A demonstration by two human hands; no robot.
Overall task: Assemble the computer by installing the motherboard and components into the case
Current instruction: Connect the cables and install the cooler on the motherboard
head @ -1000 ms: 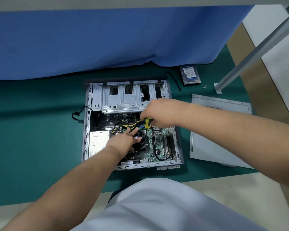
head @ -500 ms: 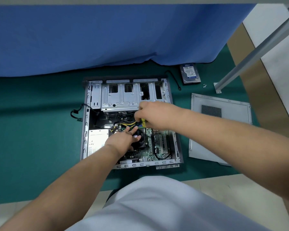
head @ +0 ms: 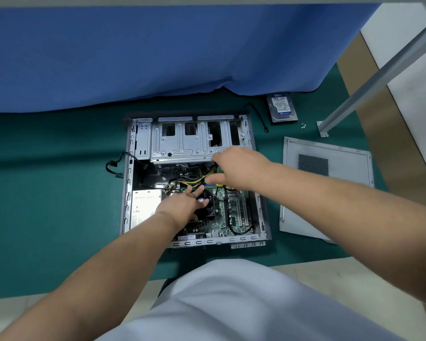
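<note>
Since a second ago the right hand (head: pixel 241 167) has slid from above the green circuit board toward the far edge of the case (head: pixel 128 193), and it now sits over the yellow cables (head: pixel 194 180), right at the lip of the metal drive cage (head: pixel 182 143). It is blurred, so it is in motion. Its fingers curl round a yellow-handled tool (head: pixel 219 170), probably a screwdriver, though only a sliver of the handle shows. The left hand (head: pixel 182 205) has barely shifted: it rests with relaxed, spread fingers on the black fan (head: pixel 210 204) near the middle of the case, holding nothing.

The motherboard (head: pixel 231 215) already lies flat in the case, on the near right side, with the silver power supply (head: pixel 144 205) on the near left. My reading is that the board is seated and that the work has gone on to a screw or connector near the drive cage; which one I cannot tell, since the hand hides it.

Outside the case, the hard drive (head: pixel 282 108) lies beyond its far right corner, a few loose screws (head: pixel 303 125) sit just beside the drive, and the side panel (head: pixel 325 188) lies flat to the right of the case. So the drive and panel are not yet fitted, and a fair share of the assembly remains.
</note>
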